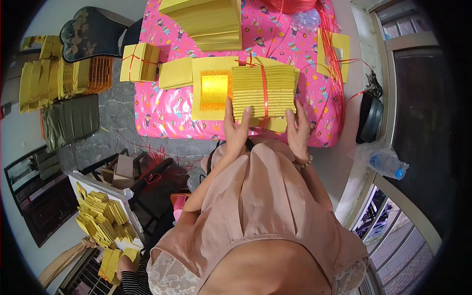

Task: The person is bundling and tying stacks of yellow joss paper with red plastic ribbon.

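A thick bundle of folded yellow paper (248,91), tied round the middle with a red plastic strap (265,93), is held at the near edge of the table. My left hand (237,127) grips its lower left corner, thumb on the near face. At the lower right corner my right hand (298,132), with a beaded bracelet at the wrist, holds it the same way. Just left of the bundle lies a yellow sheet with a shiny gold and orange square (215,92). A flat stack of yellow paper (176,73) is beside that sheet.
A pink patterned cloth (167,118) covers the table. On it are a strapped yellow bundle (139,62), a tall yellow stack (211,24) and red plastic strapping (332,44). Another person's hand (126,264) touches yellow paper at lower left. A plastic bottle (388,164) lies right.
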Demonstrator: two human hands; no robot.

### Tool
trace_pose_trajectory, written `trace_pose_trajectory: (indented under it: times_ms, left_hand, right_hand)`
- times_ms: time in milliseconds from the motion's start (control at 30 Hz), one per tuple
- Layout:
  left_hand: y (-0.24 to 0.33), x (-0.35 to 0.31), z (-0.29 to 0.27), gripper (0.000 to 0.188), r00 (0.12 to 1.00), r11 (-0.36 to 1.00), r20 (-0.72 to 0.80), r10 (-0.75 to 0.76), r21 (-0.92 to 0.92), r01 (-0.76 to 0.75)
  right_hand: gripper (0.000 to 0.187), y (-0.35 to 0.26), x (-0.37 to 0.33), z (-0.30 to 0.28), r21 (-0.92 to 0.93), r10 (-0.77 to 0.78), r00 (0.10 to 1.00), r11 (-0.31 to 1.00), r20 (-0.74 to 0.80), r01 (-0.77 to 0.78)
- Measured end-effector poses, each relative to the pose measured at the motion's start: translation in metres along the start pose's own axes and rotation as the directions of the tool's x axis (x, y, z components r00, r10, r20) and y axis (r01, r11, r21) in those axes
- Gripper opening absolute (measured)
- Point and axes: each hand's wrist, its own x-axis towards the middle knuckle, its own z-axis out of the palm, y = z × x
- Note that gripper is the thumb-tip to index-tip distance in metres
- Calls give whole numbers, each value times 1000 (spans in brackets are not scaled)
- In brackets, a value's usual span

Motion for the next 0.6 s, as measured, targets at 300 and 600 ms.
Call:
trace_pose_trajectory:
  times_ms: [300, 600]
  left_hand:
    - [-4, 13, 3, 74, 998, 999, 37, -48, -4, 48]
    - [3, 12, 4, 72, 997, 995, 63, 33, 91, -39]
  right_hand:
    - [50, -10, -6, 5, 168, 145, 985, 973, 98, -160]
    - [48, -9, -2, 0, 139, 111, 986, 982, 127, -129]
